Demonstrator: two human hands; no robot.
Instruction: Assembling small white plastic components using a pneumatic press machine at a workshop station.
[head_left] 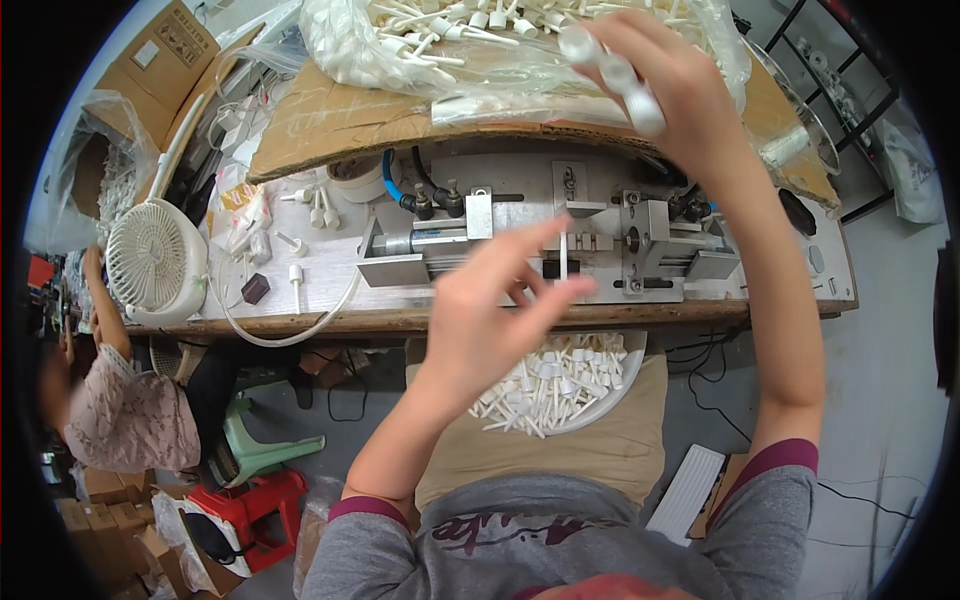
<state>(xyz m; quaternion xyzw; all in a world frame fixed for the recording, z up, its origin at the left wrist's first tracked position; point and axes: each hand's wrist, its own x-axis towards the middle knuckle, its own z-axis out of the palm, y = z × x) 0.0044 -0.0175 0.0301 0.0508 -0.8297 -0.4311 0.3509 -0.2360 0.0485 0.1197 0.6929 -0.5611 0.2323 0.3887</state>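
My left hand is over the front of a metal clamping fixture, slightly blurred. A thin white plastic stick spans from its index fingertip to its thumb, apparently pinched end to end. Raised at the upper right, my right hand is closed around several white plastic caps, which stick out past its fingers in a row. Behind it lies a clear plastic bag full of white caps with stems. A bowl in my lap holds many similar stemmed pieces.
The bag rests on a cardboard sheet above the bench. A white fan, a tape roll and loose stemmed pieces are at the left. Another person sits farther left, near a green stool and a red stool.
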